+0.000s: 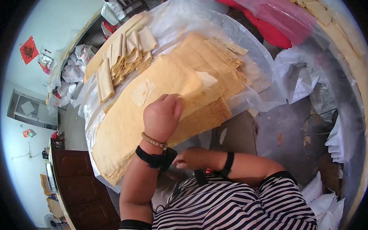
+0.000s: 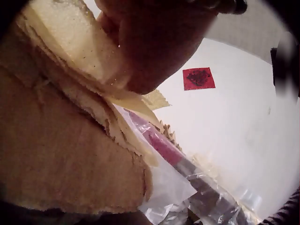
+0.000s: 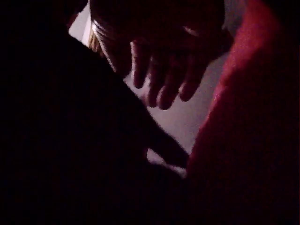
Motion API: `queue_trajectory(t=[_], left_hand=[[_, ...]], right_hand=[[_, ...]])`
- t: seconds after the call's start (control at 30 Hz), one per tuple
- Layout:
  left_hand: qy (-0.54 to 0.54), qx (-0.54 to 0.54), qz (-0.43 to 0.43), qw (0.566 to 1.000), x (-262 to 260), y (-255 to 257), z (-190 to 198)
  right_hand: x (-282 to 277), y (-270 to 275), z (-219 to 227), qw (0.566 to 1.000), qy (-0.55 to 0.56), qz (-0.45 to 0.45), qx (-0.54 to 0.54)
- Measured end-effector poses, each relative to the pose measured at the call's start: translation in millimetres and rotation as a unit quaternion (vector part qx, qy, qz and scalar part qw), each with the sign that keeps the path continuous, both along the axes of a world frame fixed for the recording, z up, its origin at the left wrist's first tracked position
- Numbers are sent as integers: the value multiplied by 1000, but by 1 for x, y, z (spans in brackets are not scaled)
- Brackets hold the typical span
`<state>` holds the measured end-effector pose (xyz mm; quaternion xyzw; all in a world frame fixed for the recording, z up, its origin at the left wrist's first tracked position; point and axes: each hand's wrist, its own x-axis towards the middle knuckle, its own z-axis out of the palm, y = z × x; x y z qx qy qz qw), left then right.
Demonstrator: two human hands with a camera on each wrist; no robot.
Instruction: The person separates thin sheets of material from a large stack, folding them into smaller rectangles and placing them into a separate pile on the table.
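Note:
A thick stack of large yellow-tan sheets (image 1: 123,125) lies on clear plastic across a table. My left hand (image 1: 168,104) rests on top of the stack with its fingers curled onto the top sheet (image 1: 181,80), near a pale turned-up corner. In the left wrist view the hand (image 2: 154,42) bears on the sheets' ragged layered edges (image 2: 61,154). My right hand (image 1: 186,159) hangs low by my striped shirt, close to the left wrist's black strap. In the dark right wrist view its fingers (image 3: 164,89) hang loose and hold nothing.
Folded strips of the same sheet (image 1: 121,60) are piled at the stack's far left. Crumpled clear plastic (image 1: 259,56) spreads right, with red plastic (image 1: 276,21) beyond. A dark wooden cabinet (image 1: 80,184) stands lower left, white bags (image 1: 323,201) lower right, and a red paper (image 1: 29,50) on the wall.

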<state>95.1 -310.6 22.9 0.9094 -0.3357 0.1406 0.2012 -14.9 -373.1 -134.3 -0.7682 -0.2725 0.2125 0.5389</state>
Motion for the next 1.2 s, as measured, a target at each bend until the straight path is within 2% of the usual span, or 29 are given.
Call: queue_trajectory(t=[0.03,0.1,0.13,0.17,0.23,0.3,0.33,0.37,0.4,0.43,0.53,0.57,0.67,0.77,0.87,0.9,0.93,1.03,1.13,1.2], left_hand=[[17,-49,11,999,1,3,-3],[109,-63,46,991,3,9,-5],[155,-71,62,983,4,11,-7],[142,-86,22,986,5,12,-9],[113,-115,-56,985,10,12,-10],[34,-39,-12,999,8,7,-11],[-3,0,11,1000,7,4,-11],[32,-10,47,998,8,3,-11],[46,-16,44,998,10,4,-11],[58,-21,41,997,14,7,-10],[44,-36,9,998,19,12,-9],[35,-41,-4,999,19,15,-9],[182,-150,65,970,25,19,-2],[129,-301,71,942,38,34,1],[106,-213,76,968,37,39,4],[42,-177,41,983,32,34,5],[37,-147,57,987,30,28,6],[46,-47,92,994,31,21,18],[-53,-92,79,991,32,27,25],[-105,-75,72,989,23,28,26]], right_hand=[[-3,-9,28,999,-36,-10,-6],[-9,-28,80,994,-107,-30,-15],[-12,-37,96,983,-158,-89,-1],[-15,-47,109,967,-208,-147,13],[-13,-61,124,927,-289,-238,37],[-8,-66,132,887,-345,-301,60],[-2,-68,134,874,-369,-314,27],[5,-72,135,860,-391,-328,-6],[10,-74,134,842,-414,-342,-40],[12,-74,134,837,-392,-366,-111],[18,-76,141,810,-429,-360,-174],[21,-75,142,813,-427,-346,-191],[33,-74,135,817,-411,-328,-235],[48,-73,130,818,-388,-341,-252],[50,-67,143,820,-399,-326,-250],[55,-63,150,817,-413,-321,-245],[60,-60,155,813,-427,-316,-240],[92,-55,150,828,-300,-284,-379],[125,-67,141,739,-384,-148,-532],[130,-69,145,763,-344,-181,-517]])
